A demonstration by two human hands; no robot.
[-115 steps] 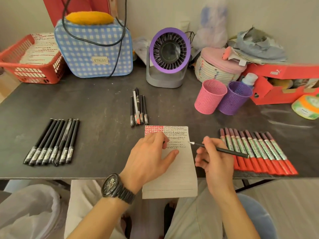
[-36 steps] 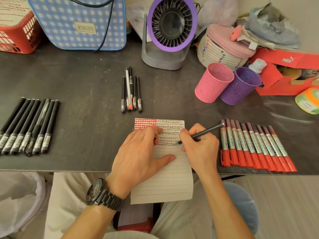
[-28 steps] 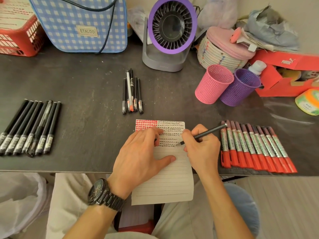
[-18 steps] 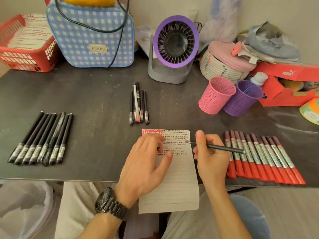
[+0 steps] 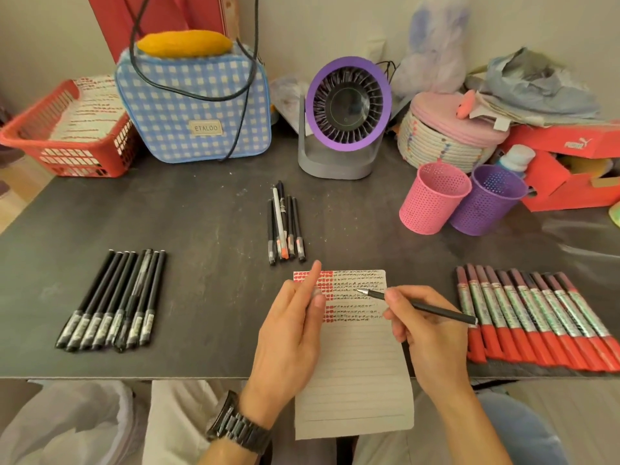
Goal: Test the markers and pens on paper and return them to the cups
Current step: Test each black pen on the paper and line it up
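Pen (image 5: pixel 423 308) pinched in right hand (image 5: pixel 427 337), tip seemingly above paper (image 5: pixel 357 380) partly hidden by open-fingered left hand (image 5: pixel 288 340).

You have one view, worn on your head: wide-angle, it looks forward and down across the table (image 5: pixel 208 223), close above the paper (image 5: pixel 359 380) at the near edge, reaching the wall (image 5: pixel 318 25) behind and your lap (image 5: pixel 177 417) below.

Right hand (image 5: pixel 426 330) pinching black pen (image 5: pixel 429 308) (tip over scribbled paper (image 5: pixel 355 364)), left hand (image 5: pixel 288 337) alongside
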